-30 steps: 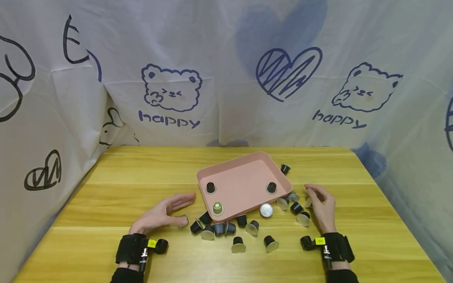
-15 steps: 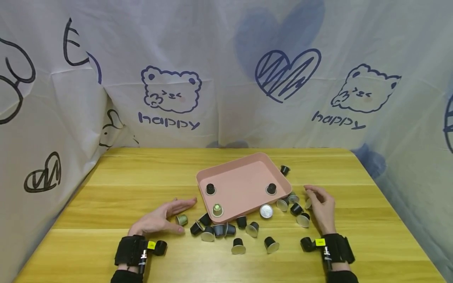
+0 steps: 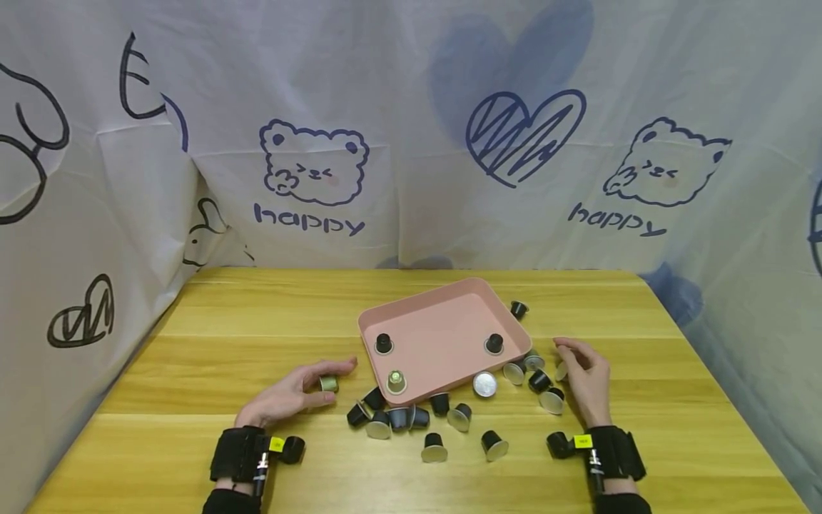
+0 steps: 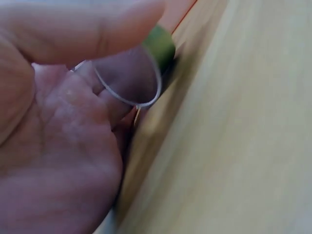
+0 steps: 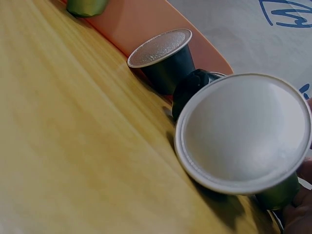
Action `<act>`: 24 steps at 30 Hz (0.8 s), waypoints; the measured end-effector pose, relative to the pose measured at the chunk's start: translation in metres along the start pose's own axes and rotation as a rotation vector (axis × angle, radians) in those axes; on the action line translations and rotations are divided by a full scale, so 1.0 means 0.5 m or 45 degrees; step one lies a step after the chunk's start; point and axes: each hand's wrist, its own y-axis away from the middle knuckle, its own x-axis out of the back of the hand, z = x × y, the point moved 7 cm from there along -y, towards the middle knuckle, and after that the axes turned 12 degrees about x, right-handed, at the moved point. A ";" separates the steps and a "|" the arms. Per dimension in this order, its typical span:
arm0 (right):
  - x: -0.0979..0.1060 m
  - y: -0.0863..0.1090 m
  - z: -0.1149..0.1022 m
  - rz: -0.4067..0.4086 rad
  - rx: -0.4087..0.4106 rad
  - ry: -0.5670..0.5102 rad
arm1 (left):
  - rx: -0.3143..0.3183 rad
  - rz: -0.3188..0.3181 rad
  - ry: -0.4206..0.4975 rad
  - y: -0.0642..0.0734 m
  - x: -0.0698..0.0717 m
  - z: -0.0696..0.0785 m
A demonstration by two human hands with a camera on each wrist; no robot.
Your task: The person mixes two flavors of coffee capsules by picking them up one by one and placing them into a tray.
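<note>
My left hand (image 3: 287,391) is left of the pink tray, with a green coffee capsule (image 3: 328,383) between its thumb and fingers. In the left wrist view that capsule (image 4: 162,48) shows its round foil lid, partly covered by the thumb; its contact with the fingers is partly hidden. To the right of the tray, my right hand (image 3: 589,382) holds another green capsule (image 3: 561,370) just off the tray's corner. Its pale lid (image 5: 243,134) faces the camera in the right wrist view, its green body (image 5: 280,195) mostly behind.
The pink tray (image 3: 443,321) lies at an angle, bearing two black capsules (image 3: 383,343) and one green capsule (image 3: 395,380), lids down. Several dark capsules (image 3: 398,417) crowd its front edge, and more (image 3: 539,380) lie by its right corner. One black capsule (image 3: 518,309) sits behind.
The left thumb opened away from its green capsule, then came back toward the fingers; the capsule shifted slightly away from me with it. My right hand has stayed in place.
</note>
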 end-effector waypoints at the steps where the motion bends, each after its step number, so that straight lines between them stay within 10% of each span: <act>1: 0.000 0.000 0.000 0.002 0.002 -0.002 | -0.001 0.014 0.004 0.000 0.002 -0.001; 24: 0.001 -0.001 -0.005 -0.002 0.014 0.007 | -0.079 0.193 0.296 -0.003 0.034 -0.013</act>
